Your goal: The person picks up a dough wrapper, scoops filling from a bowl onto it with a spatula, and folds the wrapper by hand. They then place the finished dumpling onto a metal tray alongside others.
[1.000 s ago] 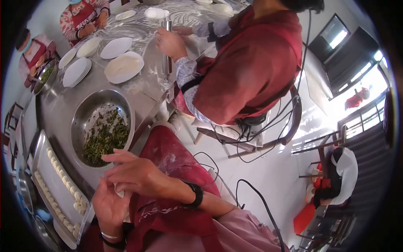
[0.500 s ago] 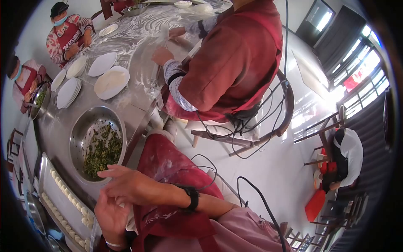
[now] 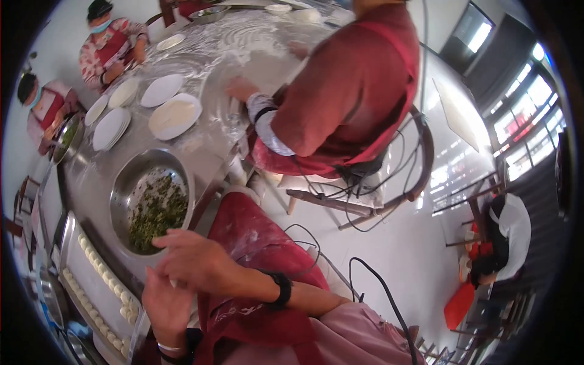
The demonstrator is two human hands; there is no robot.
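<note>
Dough: pale piece point(image 3: 176, 283) between left hand point(image 3: 167, 304) and right hand point(image 3: 198, 263), mostly hidden.
Fingers: drawn narrow around it.
Bowl point(image 3: 129, 177): chopped greens, just beyond.
Tray point(image 3: 91, 285): dumpling rows point(image 3: 108, 278), near left.
Surface point(image 3: 91, 182): metal, floury far side.
Room: white floor point(image 3: 380, 261), windows point(image 3: 526, 115) far right.

"Where is the light coming from?"
"Through the barred window point(image 3: 539, 91); it is glaring on the pale floor point(image 3: 389, 255)."
"What is standing there?"
"A curved wooden chair point(image 3: 427, 161). Dark pleated cloth point(image 3: 550, 255) is hanging below the window, and a whitish wall point(image 3: 55, 52) is rising opposite."
</note>
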